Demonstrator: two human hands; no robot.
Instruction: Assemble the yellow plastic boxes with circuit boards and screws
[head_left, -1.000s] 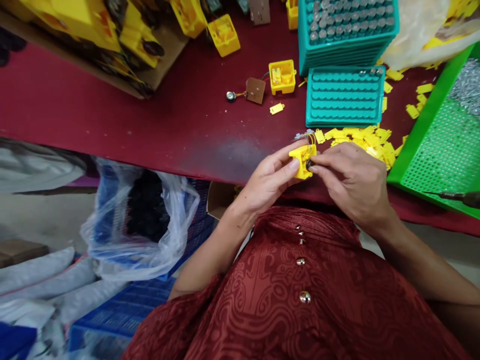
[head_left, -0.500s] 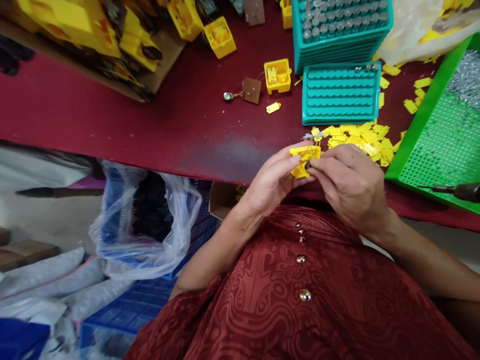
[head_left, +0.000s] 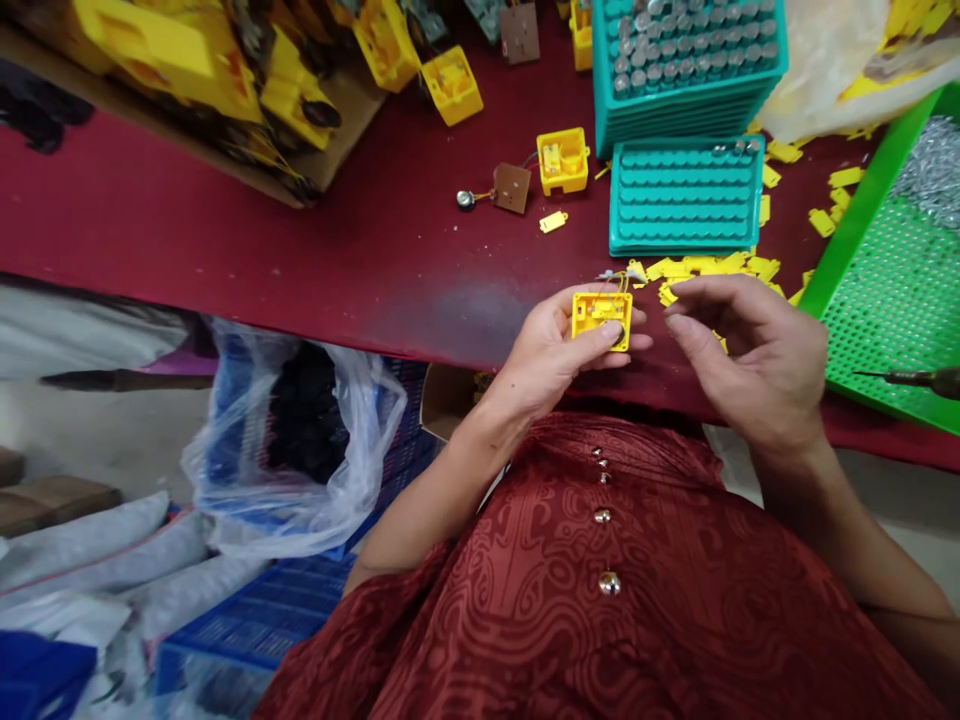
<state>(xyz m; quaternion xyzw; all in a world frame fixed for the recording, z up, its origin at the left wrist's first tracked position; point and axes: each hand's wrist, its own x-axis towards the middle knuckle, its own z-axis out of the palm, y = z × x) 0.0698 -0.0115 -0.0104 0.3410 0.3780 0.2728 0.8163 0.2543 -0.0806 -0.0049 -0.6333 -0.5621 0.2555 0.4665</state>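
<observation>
My left hand (head_left: pixel 559 345) grips a small open yellow plastic housing (head_left: pixel 589 312) with its hollow side facing up. The thumb presses on a dark round part at the housing's lower right corner. Thin red and yellow wires run out over the far edge of the housing to a small greyish part that I cannot make out. My right hand (head_left: pixel 750 350) hovers just to the right, apart from the housing, thumb and fingers spread with nothing visible between them. Behind and partly under it lies a pile of small yellow plates (head_left: pixel 709 268).
Beyond my hands sits a teal tray (head_left: pixel 686 200), with a stack of teal trays (head_left: pixel 686 105) holding metal cells behind. Another yellow housing (head_left: pixel 562 160) is wired to a brown circuit board (head_left: pixel 512 188). At right are a green perforated basket (head_left: pixel 892 300) with screws and a screwdriver (head_left: pixel 937 381).
My right hand has let go of the dark round part and drawn away to the right, its fingers opening. The left hand has turned the housing flatter, its thumb now on that part.
</observation>
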